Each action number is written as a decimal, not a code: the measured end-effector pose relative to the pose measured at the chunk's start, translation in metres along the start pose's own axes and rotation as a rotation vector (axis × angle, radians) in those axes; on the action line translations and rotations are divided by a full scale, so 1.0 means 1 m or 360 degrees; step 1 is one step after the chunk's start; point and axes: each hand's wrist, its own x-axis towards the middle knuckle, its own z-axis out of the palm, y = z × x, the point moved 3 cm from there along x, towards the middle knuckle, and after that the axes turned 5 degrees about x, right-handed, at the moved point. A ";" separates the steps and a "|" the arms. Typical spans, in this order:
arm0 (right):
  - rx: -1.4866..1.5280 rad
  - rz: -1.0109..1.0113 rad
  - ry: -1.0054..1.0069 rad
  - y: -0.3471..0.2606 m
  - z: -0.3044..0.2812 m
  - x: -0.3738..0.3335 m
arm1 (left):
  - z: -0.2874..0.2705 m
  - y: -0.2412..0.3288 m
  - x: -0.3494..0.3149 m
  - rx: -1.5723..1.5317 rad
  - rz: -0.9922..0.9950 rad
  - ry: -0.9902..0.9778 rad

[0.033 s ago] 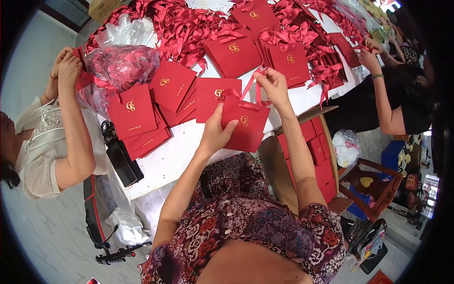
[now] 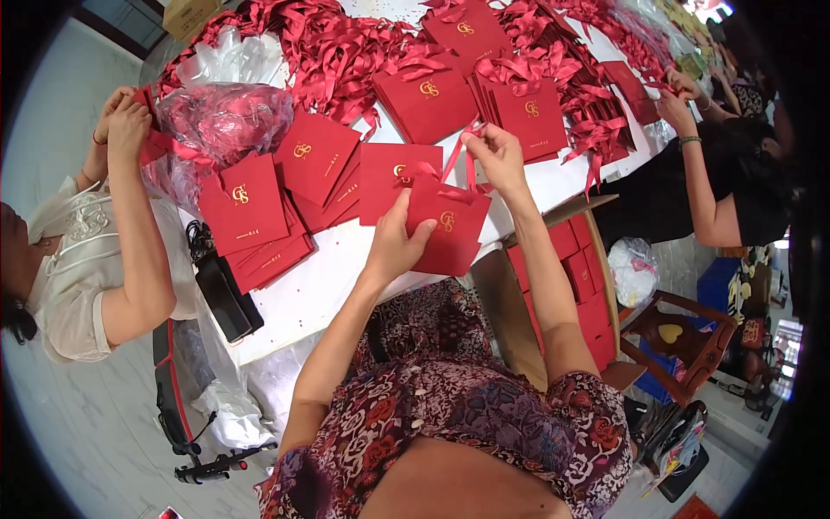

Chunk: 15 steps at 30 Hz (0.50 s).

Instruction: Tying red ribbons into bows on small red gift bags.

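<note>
My left hand (image 2: 399,244) grips a small red paper bag (image 2: 456,232) with a gold emblem, thumb on its front face. A ribbon handle rises from the bag's top edge, and my right hand (image 2: 498,157) pinches this red ribbon (image 2: 453,157) between thumb and fingertips, pulled up taut. Behind the held bag, another red bag (image 2: 376,177) lies flat on the white table (image 2: 303,303). Fanned stacks of similar bags (image 2: 251,208) are to the left of my hands. Beyond my right hand stand more bags (image 2: 540,121) with ribbons on top.
A heap of red ribbons (image 2: 346,60) covers the far side. An open carton (image 2: 510,303) of red bags stands by my right forearm. Co-workers handle red bags at left (image 2: 125,125) and right (image 2: 679,104). A black box (image 2: 225,294) sits at the table's left edge.
The held red bag has turned very slightly, and its right edge has come a little to the left. Both hands keep their grip in nearly the same place.
</note>
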 end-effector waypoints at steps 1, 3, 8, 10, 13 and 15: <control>-0.0087 -0.0020 -0.0027 0.002 0.001 0.005 | -0.001 0.007 0.003 -0.0004 0.0013 -0.0001; -0.0120 0.0053 -0.0006 0.004 -0.006 0.005 | -0.003 0.008 0.009 -0.0007 0.0046 0.0006; -0.0556 -0.0268 0.0293 0.007 -0.008 -0.021 | -0.019 0.009 0.028 -0.0454 -0.0161 0.0322; -0.0408 -0.0175 0.0165 0.000 0.012 -0.038 | -0.030 0.011 0.044 -0.0446 -0.0097 0.0452; -0.0124 -0.0207 -0.0071 -0.011 0.038 -0.039 | -0.029 0.011 0.069 -0.0405 0.0152 0.0479; -0.0357 -0.0630 0.0117 -0.005 0.029 -0.016 | -0.029 0.010 0.075 -0.0386 0.0197 0.0506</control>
